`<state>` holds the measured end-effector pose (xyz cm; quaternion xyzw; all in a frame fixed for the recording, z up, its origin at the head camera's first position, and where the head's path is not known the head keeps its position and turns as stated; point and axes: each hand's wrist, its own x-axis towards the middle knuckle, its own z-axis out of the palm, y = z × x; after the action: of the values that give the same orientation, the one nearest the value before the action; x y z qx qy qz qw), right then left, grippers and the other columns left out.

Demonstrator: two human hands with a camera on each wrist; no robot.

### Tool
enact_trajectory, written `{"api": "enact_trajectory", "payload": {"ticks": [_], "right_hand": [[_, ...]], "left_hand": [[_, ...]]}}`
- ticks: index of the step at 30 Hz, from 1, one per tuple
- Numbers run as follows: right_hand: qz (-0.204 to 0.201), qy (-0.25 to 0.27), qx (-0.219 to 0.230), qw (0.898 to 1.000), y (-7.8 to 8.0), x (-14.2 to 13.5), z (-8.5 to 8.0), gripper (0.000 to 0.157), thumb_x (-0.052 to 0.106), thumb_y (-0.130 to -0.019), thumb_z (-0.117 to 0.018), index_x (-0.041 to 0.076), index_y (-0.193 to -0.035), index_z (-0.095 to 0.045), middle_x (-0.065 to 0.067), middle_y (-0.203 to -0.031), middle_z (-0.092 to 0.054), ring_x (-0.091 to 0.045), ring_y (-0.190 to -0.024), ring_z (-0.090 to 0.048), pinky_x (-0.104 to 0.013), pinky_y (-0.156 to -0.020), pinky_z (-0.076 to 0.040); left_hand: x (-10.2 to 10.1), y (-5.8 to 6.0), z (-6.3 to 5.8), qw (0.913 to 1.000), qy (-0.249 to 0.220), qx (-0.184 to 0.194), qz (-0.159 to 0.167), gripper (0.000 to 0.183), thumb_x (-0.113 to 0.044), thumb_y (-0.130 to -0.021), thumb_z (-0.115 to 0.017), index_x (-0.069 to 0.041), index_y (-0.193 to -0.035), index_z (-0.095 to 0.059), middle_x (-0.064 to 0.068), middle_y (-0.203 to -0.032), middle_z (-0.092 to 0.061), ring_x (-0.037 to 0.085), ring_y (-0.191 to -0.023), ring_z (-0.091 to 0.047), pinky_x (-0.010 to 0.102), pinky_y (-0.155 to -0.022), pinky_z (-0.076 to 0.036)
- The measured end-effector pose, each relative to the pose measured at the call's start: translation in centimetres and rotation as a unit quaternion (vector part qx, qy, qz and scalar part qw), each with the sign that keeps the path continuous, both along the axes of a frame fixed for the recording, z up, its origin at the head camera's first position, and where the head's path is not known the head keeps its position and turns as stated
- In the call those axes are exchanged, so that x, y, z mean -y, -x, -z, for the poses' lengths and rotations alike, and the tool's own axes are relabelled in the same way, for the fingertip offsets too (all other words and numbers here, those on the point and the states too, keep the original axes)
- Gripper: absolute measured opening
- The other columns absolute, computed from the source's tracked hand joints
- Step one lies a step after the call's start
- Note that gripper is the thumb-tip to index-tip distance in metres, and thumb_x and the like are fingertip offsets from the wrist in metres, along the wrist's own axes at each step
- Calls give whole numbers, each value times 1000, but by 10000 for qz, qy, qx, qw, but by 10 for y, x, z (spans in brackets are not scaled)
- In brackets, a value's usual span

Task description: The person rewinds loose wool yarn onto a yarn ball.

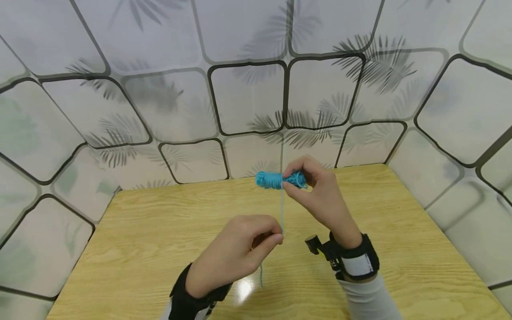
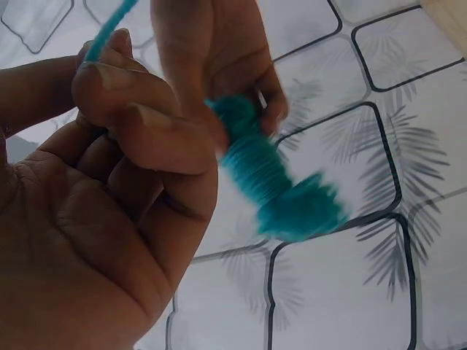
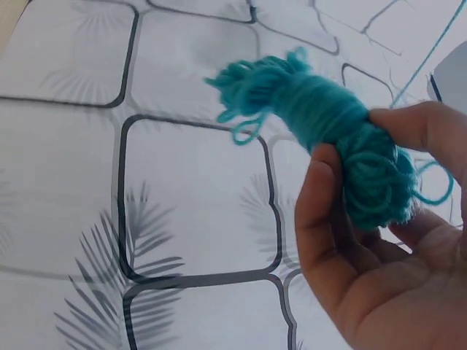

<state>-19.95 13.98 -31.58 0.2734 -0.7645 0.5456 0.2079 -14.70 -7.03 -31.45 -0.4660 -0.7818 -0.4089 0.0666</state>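
Note:
A small skein of blue yarn (image 1: 270,180), wrapped tightly round its middle with loops at both ends, is held up over the far part of the table. My right hand (image 1: 316,189) grips its right end between thumb and fingers. In the right wrist view the skein (image 3: 321,109) shows its loose loops and the wrapped band. One strand (image 1: 282,206) runs down from the skein to my left hand (image 1: 244,244), which pinches it between thumb and fingertips. The strand's tail (image 1: 261,275) hangs below the left hand.
A wooden table (image 1: 160,231) lies beneath both hands. Behind it and at both sides stands a pale curtain-like backdrop (image 1: 252,98) with dark outlined shapes and leaf prints. Black straps (image 1: 360,260) with small cameras are on both wrists.

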Motion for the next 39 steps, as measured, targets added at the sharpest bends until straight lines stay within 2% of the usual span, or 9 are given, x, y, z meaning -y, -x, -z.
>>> {"api": "enact_trajectory", "payload": {"ticks": [6,11,14,17,19,21,25,32,39], "right_hand": [[-799,1056,-57,9912,-2,-1,-5,16,-17,-86,-63,-8,-98,-59,-8,-104,-59,-22,-86,-53,-23,-72,-47],[-1701,1314,175,9765,-10,-4,-10,13,-13,-87,-64,-5,-96,-59,-5,-106,-61,-27,-98,-53,-25,-79,-50],[-2583,897,290,9614,-17,-5,-14,16,-13,-87,-65,-1,-97,-61,-8,-103,-61,-28,-95,-54,-28,-80,-51],[-3503,32,450,9355,-21,-3,-16,20,-14,-86,-66,2,-99,-61,-10,-99,-60,-24,-89,-54,-33,-75,-51],[-3785,-608,511,9222,-22,-1,-16,22,-12,-86,-67,5,-98,-62,-9,-94,-60,-21,-85,-53,-37,-73,-49],[-3777,-1148,566,9170,-21,1,-15,20,-7,-87,-68,9,-98,-62,-7,-89,-59,-17,-82,-52,-38,-71,-47],[-3301,-1706,795,9250,-18,0,-11,13,3,-89,-70,12,-95,-64,-3,-84,-57,-14,-77,-51,-34,-67,-46],[-2780,-2012,1112,9327,-13,-5,-5,8,12,-90,-71,16,-94,-64,1,-84,-55,-15,-75,-50,-32,-65,-46],[-1971,-2039,966,9541,-10,-3,-3,14,8,-88,-72,17,-93,-63,1,-79,-53,-13,-69,-48,-29,-61,-44]], "left_hand": [[-5,9,7,9994,191,298,16,14,-13,-99,-59,-15,-88,-67,-5,-66,-55,2,-53,-43,19,-51,-40],[-8,29,19,9957,130,906,170,11,-10,-99,-59,-12,-93,-68,-1,-67,-57,6,-54,-46,21,-53,-41],[-3,44,28,9920,-53,1255,149,11,-9,-99,-59,-9,-94,-69,2,-71,-62,8,-58,-51,24,-55,-46],[8,56,31,9919,-193,1251,-137,11,-10,-99,-59,-10,-95,-70,3,-75,-65,10,-61,-56,27,-55,-51],[18,60,28,9931,-265,1058,-440,12,-11,-97,-61,-13,-89,-70,3,-74,-65,11,-58,-57,28,-52,-51],[26,60,22,9939,-323,749,-738,13,-9,-97,-62,-14,-87,-70,2,-72,-64,12,-56,-56,29,-49,-50],[36,52,9,9941,-528,321,-896,10,-6,-95,-65,-11,-88,-70,1,-71,-63,11,-58,-53,31,-51,-48],[35,34,-2,9958,-615,71,-681,10,-7,-94,-66,-12,-86,-69,0,-69,-59,9,-58,-47,30,-52,-44],[31,21,-8,9965,-655,51,-515,12,-6,-94,-65,-12,-83,-67,1,-68,-58,9,-56,-44,29,-50,-40]]}}
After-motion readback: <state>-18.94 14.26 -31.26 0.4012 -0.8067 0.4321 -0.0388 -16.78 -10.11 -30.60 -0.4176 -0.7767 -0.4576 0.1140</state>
